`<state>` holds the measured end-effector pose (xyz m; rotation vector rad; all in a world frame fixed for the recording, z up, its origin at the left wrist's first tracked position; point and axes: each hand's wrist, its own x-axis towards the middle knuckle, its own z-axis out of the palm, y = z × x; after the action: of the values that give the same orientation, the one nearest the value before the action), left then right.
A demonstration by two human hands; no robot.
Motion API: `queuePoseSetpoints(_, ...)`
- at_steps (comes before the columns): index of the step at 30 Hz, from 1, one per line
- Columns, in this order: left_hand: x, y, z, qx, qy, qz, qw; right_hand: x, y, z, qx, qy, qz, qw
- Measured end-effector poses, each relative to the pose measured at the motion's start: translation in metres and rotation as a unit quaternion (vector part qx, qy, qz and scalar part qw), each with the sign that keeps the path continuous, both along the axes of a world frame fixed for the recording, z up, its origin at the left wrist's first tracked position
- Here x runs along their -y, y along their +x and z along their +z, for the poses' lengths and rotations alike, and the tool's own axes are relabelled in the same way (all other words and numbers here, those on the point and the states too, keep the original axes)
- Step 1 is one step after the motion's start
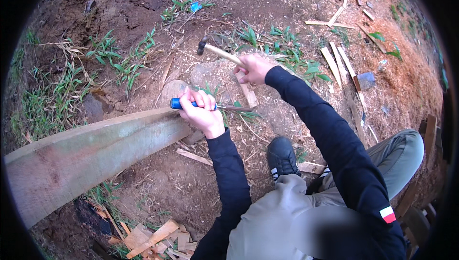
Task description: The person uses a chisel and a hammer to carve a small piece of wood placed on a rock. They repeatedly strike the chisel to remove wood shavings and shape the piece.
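Note:
My left hand (pixel 203 111) is wrapped round the blue handle of a chisel (pixel 178 103). Its narrow metal blade sticks out to the right of my fist, and the butt of the handle points left. Just below and left of that hand is the end of a thick, curved wooden beam (pixel 105 140); whether they touch I cannot tell. Farther up and to the right, my right hand (pixel 256 68) grips the pale wooden shaft of a hammer (pixel 222 54). The dark hammer head hangs to the left, apart from the chisel and above it.
A short wood block (pixel 247 92) lies on the ground below my right hand. Wood strips (pixel 334 64) and sawdust (pixel 406 64) cover the right side. Offcuts (pixel 162 238) are piled at the lower left. My dark shoe (pixel 282 157) stands near the middle; grass (pixel 48 88) grows at left.

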<state>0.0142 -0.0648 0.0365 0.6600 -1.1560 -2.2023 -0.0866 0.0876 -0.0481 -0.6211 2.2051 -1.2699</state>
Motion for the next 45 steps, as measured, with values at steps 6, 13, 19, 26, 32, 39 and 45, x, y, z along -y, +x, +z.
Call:
queuePoseSetpoints(6,-0.011,-0.004,0.028,-0.006,-0.085,0.013,0.996,0.01,-0.005,-0.029,-0.136,0.0,0.014,0.991)
queuePoseSetpoints(13,-0.015,-0.006,0.007,-0.141,-0.168,-0.016,0.975,-0.009,0.02,-0.019,-0.092,-0.022,-0.089,0.991)
queuePoseSetpoints(19,-0.036,0.0,0.0,-0.154,-0.154,0.039,0.975,-0.012,0.12,-0.01,-0.002,-0.035,-0.363,0.931)
queuePoseSetpoints(26,-0.028,-0.004,0.009,-0.149,-0.154,0.047,0.976,0.001,0.132,-0.024,0.011,-0.018,-0.371,0.928)
queuePoseSetpoints(32,-0.039,-0.007,-0.002,-0.167,-0.173,0.042,0.97,-0.017,0.139,-0.038,-0.099,0.003,-0.371,0.923)
queuePoseSetpoints(39,-0.059,-0.021,-0.026,-0.178,-0.159,0.004,0.971,-0.024,0.138,-0.037,-0.025,-0.016,-0.384,0.923)
queuePoseSetpoints(45,-0.07,-0.031,-0.026,-0.178,-0.193,-0.047,0.964,-0.025,0.138,-0.034,-0.005,-0.032,-0.384,0.923)
